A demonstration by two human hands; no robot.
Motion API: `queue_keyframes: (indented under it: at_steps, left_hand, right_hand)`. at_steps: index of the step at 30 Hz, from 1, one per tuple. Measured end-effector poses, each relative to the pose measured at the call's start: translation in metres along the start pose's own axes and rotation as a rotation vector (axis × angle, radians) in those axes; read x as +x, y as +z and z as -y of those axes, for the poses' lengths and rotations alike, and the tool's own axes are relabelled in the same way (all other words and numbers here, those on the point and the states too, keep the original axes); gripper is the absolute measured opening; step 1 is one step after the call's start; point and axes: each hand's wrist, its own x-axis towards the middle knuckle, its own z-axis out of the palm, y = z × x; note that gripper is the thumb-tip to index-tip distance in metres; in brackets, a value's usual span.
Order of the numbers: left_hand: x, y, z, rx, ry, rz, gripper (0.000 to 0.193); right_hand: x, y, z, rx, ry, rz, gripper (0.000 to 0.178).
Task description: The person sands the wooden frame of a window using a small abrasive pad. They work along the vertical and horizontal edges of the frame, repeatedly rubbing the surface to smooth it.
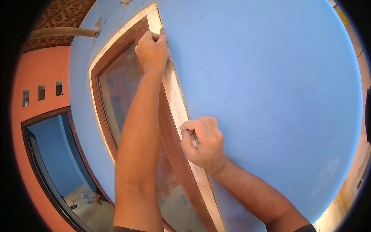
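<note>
A window with a brown wooden sash [167, 127] and a pale, whitish outer frame [176, 92] is set in a blue wall. High up on the pale frame's right side, my left hand [152, 52] is closed and pressed to the wood. A small brown flat piece [162, 31] peeks out above its fingers; its kind cannot be made out. Lower down, my right hand [205, 143] is at the same frame edge, thumb and forefinger pinched together and looking dusty. Whatever the pinch holds, if anything, is too small to name.
The blue wall [270, 89] fills the right side, with thin cracks. At the left, an orange wall [46, 69] has small vent holes above an open doorway [58, 154]. A clear plastic bottle [87, 197] is on the floor inside. A wooden beam [63, 33] juts out at the upper left.
</note>
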Motion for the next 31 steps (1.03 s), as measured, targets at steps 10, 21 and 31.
queue_keyframes:
  at_steps: [10,21,31]
  left_hand:
    - [-0.096,-0.024,0.007,-0.053,-0.004,0.044,0.021]
    - [-0.147,-0.040,0.004,-0.079,-0.114,0.044,0.026]
    - [-0.020,0.009,0.011,-0.017,-0.024,-0.026,0.035]
  right_hand:
    - [0.000,-0.005,-0.005,-0.003,-0.038,-0.039,0.022]
    - [-0.004,-0.005,-0.003,0.068,0.061,-0.103,0.021]
    - [-0.006,-0.006,-0.006,0.021,0.102,-0.019,0.024]
